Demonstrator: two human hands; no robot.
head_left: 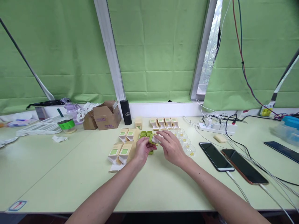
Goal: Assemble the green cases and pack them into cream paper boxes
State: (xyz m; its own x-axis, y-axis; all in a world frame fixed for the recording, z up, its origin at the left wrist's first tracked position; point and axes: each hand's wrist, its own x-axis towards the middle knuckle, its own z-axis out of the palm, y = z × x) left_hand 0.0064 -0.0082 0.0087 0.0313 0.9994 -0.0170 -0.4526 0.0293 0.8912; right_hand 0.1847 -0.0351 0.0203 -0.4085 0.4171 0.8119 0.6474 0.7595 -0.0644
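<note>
My left hand point(142, 150) is closed around a small green case point(151, 139), held tilted above the table. The fingertips of my right hand point(171, 146) meet at a small white piece point(155, 139) at the case's open side; its exact kind is too small to tell. Just behind my left hand, several more green cases point(143, 133) stand in a group, partly hidden by my hands. To their left are open cardboard boxes point(125, 151) with green window labels. Beside my right hand lie clear plastic domes point(188, 150) with yellow spots.
Another row of open boxes point(164, 123) stands at the back. A black bottle point(126, 112) and a brown carton point(106, 116) are behind to the left, near a drink cup point(67, 125). Phones point(216, 156), cables and a power strip point(217, 127) occupy the right side.
</note>
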